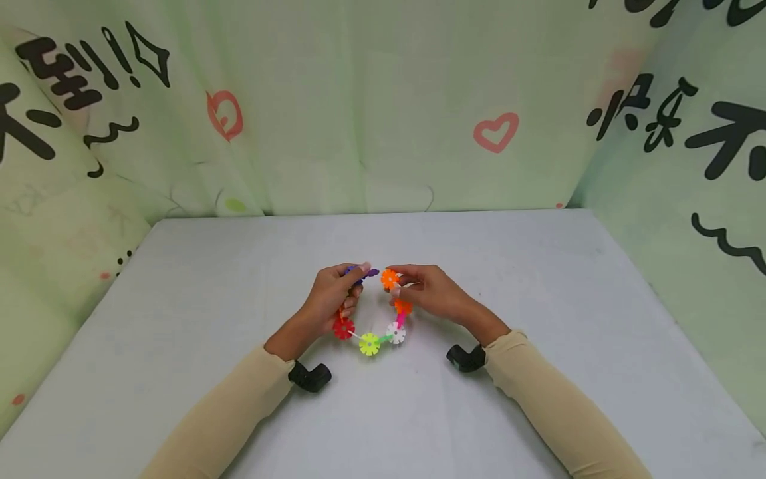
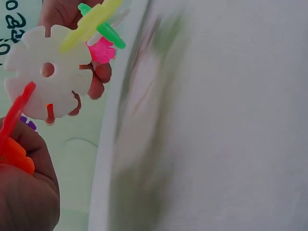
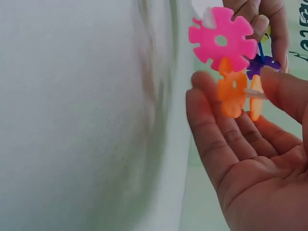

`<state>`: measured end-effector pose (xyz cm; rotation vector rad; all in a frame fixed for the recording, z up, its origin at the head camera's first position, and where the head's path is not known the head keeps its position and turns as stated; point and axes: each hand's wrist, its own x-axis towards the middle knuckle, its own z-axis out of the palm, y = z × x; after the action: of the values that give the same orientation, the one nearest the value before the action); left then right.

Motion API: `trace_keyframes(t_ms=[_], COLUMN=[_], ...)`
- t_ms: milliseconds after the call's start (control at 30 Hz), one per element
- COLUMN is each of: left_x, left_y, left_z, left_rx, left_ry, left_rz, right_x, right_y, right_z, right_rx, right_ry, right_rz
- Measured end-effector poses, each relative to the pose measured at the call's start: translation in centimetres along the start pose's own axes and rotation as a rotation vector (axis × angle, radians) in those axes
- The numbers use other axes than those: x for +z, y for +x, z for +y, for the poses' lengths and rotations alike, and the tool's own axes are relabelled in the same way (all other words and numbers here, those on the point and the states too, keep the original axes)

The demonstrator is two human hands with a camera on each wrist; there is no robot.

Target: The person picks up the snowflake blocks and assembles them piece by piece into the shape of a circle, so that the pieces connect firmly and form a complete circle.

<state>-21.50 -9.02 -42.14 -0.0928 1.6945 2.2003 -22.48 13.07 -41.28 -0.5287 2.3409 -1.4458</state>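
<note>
A curved chain of notched plastic discs hangs between both hands, over the white table. My left hand (image 1: pixel 328 294) grips its left part, thumb on a blue disc, with a purple disc (image 1: pixel 372 273) sticking out past the thumb. Facing it across a small gap is an orange disc (image 1: pixel 390 279) at the other end, where my right hand (image 1: pixel 441 293) pinches the chain between thumb and fingers. Along the lower curve are a red disc (image 1: pixel 344 328), a yellow-green disc (image 1: pixel 370 344) and a white disc (image 1: pixel 395 332). A pink disc (image 3: pixel 236 36) joins another orange disc (image 3: pixel 232 96).
The white table (image 1: pixel 179 319) reaches back to a pale green curtain (image 1: pixel 359 120) with printed hearts and lettering, which also encloses both sides. A black wrist camera (image 1: pixel 311 378) sits at the left cuff, and another black camera (image 1: pixel 465 358) at the right.
</note>
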Motion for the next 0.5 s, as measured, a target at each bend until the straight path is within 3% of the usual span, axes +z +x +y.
trace_keyframes(t_ms=[233,500], left_x=[0.08,-0.06], left_y=[0.01,0.18], left_z=[-0.08,-0.52], left_rx=[0.003,-0.005], left_ry=[-0.022,-0.022], left_rz=[-0.037,-0.043], right_x=[-0.18,-0.1], right_y=[0.01,0.02], right_z=[-0.36,-0.44], right_rx=[-0.052,-0.065], right_ry=[0.038,-0.055], right_rz=[0.014,0.017])
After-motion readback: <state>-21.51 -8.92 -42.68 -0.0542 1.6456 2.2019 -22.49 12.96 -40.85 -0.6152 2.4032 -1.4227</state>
